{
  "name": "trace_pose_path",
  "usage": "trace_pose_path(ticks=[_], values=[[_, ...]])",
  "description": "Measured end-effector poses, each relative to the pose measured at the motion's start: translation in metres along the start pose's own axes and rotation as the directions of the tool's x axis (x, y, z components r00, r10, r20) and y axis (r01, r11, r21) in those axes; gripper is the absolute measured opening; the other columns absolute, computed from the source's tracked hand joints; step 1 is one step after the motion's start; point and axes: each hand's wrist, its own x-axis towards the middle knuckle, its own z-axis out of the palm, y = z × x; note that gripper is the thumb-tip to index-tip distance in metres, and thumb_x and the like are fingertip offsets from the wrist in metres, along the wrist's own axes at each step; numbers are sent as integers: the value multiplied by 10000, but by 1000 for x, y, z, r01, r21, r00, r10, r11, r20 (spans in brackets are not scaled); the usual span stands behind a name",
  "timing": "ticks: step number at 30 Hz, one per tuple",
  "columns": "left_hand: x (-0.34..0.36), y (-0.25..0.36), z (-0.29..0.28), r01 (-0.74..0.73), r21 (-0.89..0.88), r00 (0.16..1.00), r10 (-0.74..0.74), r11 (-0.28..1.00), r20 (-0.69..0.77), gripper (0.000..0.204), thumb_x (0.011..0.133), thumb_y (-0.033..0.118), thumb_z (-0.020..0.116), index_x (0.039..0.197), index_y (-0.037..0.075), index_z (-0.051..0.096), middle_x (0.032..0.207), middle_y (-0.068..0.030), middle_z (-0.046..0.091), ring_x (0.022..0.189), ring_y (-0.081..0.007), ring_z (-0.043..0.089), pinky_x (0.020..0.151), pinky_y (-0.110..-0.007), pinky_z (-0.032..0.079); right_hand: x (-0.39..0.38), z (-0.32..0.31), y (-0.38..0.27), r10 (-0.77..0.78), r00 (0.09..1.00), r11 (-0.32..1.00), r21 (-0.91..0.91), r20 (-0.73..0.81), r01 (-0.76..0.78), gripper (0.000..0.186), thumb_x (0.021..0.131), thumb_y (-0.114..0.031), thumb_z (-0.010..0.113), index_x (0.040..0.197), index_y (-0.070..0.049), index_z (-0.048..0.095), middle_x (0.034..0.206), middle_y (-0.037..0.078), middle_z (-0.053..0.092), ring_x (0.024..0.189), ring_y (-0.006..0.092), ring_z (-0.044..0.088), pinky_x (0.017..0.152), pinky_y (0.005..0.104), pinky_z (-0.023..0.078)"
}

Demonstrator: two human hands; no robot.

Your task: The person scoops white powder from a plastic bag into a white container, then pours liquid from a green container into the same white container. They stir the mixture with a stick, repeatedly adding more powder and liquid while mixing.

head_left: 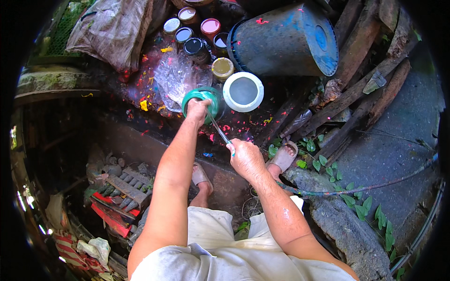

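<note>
Clamping a thin grey stick (pixel 219 129) in the right hand (pixel 247 158), angled toward the green container (pixel 213 102); clasping that container's rim with the left hand (pixel 197 111), likely to steady it. Set just beside the white tub (pixel 241 108), near clustered paint jars (pixel 193 45), presumably for easy reach. Can't make out the stick's far end, lost by the left hand, or the container's blurred inside.

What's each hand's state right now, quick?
Left hand: at the green container; fingers partly hidden, grip cannot be told.
Right hand: closed, holding a slim rod or hose end, unclear which.
</note>
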Motion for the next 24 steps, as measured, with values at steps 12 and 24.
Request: trace_pose_path(ticks=[12,24], values=[[2,35,23,107,740,908,-369,664,200,761,1080,624,550,1336,-80,684,1241,-215,762,1148,-350,731,982,-537,544,7,-9,-1,22,997,997,78,-81,-15,272,1054,-146,659,1317,-104,713,968,238,783,911,461,767,812,577,617],[-30,13,25,-495,861,844,-171,115,508,506,1032,449,688,1087,-47,774,1173,-269,787,1059,-446,748,968,-476,565,12,1,-2,-26,999,995,93,-38,30,355,1026,-85,678,1370,-154,726,1045,225,794,960,441,771,839,552,617]])
